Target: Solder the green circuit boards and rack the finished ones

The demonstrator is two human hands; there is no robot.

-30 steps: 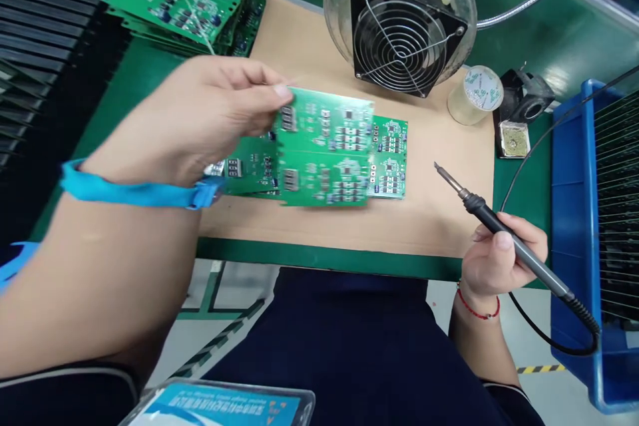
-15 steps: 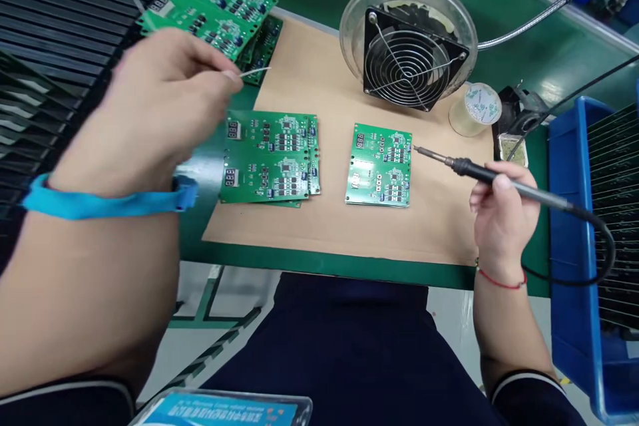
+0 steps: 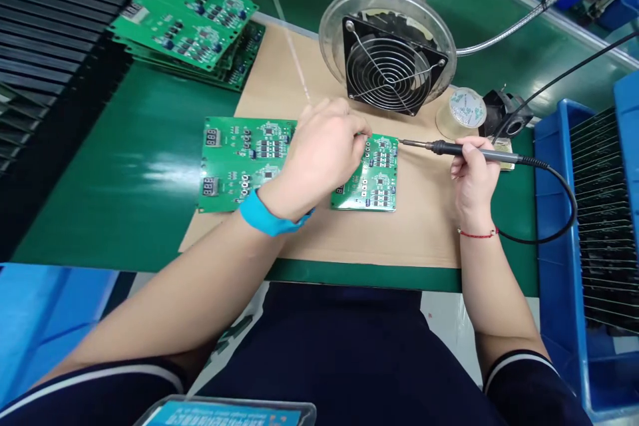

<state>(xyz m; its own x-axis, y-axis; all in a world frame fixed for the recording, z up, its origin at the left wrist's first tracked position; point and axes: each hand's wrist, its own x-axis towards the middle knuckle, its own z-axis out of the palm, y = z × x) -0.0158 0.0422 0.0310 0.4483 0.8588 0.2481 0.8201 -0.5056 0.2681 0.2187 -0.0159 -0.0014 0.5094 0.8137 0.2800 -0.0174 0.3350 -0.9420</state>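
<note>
My left hand [image 3: 324, 150] is closed on a thin strand of solder wire [image 3: 283, 20], which runs up and back from it. Its fingertips are over the upper part of a green circuit board [image 3: 382, 194] and cover some of that board. My right hand [image 3: 473, 180] grips a soldering iron [image 3: 442, 148] like a pen. The iron's tip is at the board's upper right edge; whether it touches cannot be made out. Left of this board lie more green circuit boards [image 3: 224, 163], partly under my left hand and wrist.
A fan in a clear hood [image 3: 388, 73] hangs behind the board. To its right stand a solder spool [image 3: 464, 112] and a black iron holder [image 3: 506, 113]. Stacked boards [image 3: 190, 20] lie back left, beside a black rack [image 3: 54, 6]. A blue bin [image 3: 562, 213] holds boards at the right.
My left hand has swung right with the solder wire, from over the left boards to the board in the middle. The iron's tip remains near that board's upper right edge. The view has shifted slightly.
</note>
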